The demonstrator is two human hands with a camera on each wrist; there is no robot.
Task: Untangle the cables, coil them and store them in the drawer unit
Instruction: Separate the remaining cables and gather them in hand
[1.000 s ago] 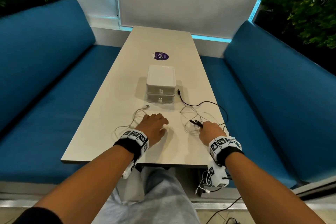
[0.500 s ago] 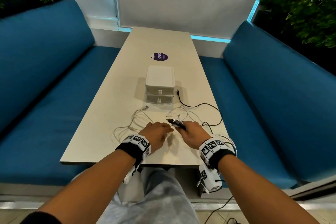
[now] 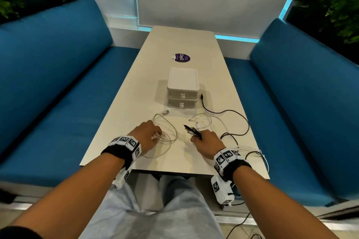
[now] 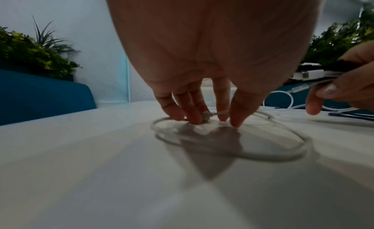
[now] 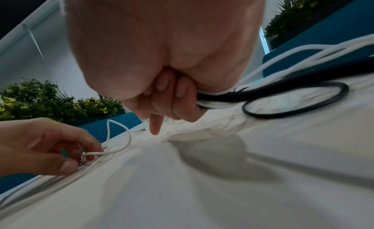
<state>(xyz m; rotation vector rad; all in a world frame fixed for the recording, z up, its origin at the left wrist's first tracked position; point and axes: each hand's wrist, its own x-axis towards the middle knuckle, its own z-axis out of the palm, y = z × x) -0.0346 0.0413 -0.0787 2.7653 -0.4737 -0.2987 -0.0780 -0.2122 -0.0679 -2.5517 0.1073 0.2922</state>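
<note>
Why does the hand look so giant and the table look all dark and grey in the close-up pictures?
Left wrist view: the wide lens sits right under the left hand, so the palm balloons; its shadow darkens the table. Right wrist view: same bulge on the right hand, and the black cable looks soft. Head view: brighter, with edges bent.

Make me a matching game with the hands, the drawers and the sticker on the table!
Things:
1. left hand
2. right hand
3. drawers
4. sticker

States:
A. purple, beyond the drawers
B. grips a bunch of black and white cable ends
C. fingertips down on a white cable loop
D. white, both closed

Pairs: 1-C, 2-B, 3-D, 4-A
</note>
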